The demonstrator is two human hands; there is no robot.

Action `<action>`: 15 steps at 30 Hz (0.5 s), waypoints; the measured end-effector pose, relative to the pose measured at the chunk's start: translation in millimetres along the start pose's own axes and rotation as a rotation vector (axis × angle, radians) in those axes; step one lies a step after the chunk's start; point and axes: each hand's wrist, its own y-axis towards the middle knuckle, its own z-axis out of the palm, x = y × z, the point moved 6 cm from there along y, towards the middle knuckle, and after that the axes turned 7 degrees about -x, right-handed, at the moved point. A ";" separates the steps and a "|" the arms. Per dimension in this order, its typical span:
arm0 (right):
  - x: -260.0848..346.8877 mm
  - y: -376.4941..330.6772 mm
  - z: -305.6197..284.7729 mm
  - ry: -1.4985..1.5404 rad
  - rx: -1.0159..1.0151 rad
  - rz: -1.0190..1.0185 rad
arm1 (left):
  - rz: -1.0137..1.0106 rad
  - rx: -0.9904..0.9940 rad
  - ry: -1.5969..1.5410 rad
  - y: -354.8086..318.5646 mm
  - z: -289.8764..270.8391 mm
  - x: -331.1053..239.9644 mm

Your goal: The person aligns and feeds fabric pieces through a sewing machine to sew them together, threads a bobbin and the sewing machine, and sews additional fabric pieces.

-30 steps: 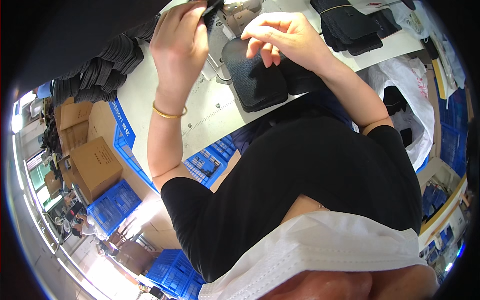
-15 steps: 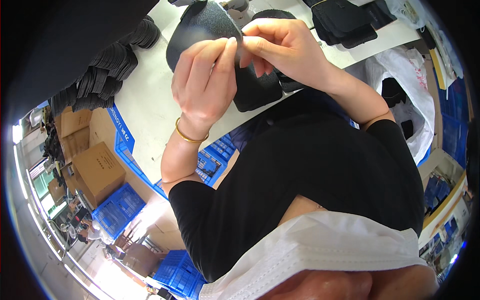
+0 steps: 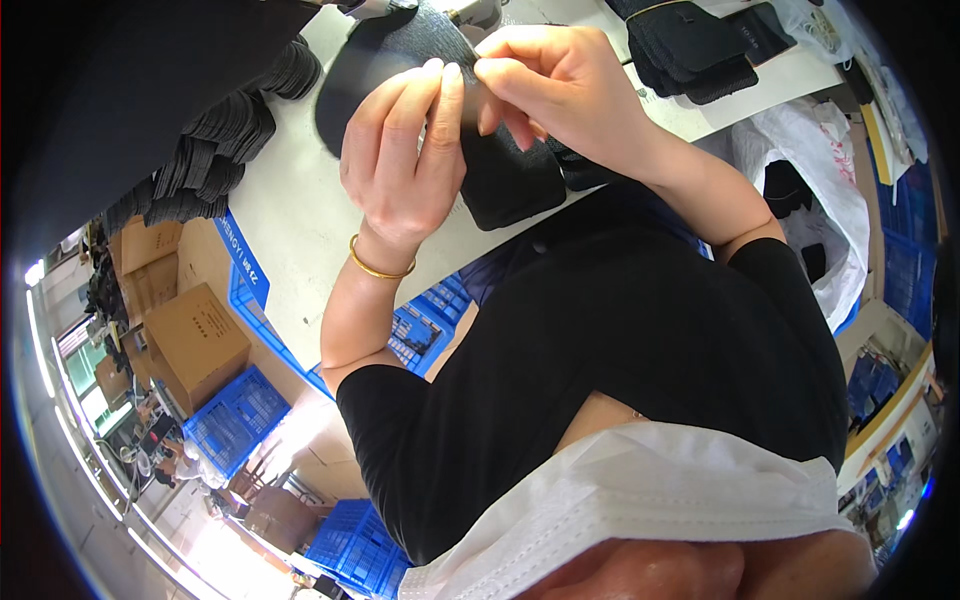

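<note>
A smooth black sheet-like piece with a rounded edge lies tilted under my hands at the far side of the white table. My left hand pinches at its right edge, fingertips pressed together. Just right of it, my right hand pinches with thumb and forefinger at the same edge. Whatever small bit may sit between the fingertips is hidden. Below the hands is a black rounded panel; I cannot tell whether it joins the upper piece. Another black piece lies partly behind my right hand.
Stacks of black pieces stand on the left of the table. A banded black bundle lies at the far right. Grey metal machine parts stand behind. A white sack hangs to the right; cartons and blue crates are left.
Both hands have shifted slightly up and left, still pinching at the edge. The upper black piece has moved left and tilted a little.
</note>
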 end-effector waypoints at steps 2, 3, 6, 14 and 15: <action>-7.1 7.0 -0.1 0.026 -0.008 0.019 | 0.027 -0.032 -0.004 -0.3 4.8 6.5; -10.7 10.3 -0.2 0.053 -0.012 0.038 | 0.054 -0.063 -0.004 -0.5 6.2 8.6; -9.9 19.6 0.7 0.097 0.018 0.045 | 0.057 -0.079 -0.019 -0.5 9.3 18.5; -3.7 25.1 2.2 0.123 -0.064 0.036 | 0.069 -0.059 -0.013 4.3 16.1 39.1; -6.5 24.4 0.4 0.124 -0.064 0.041 | 0.069 -0.060 -0.015 7.0 17.0 38.2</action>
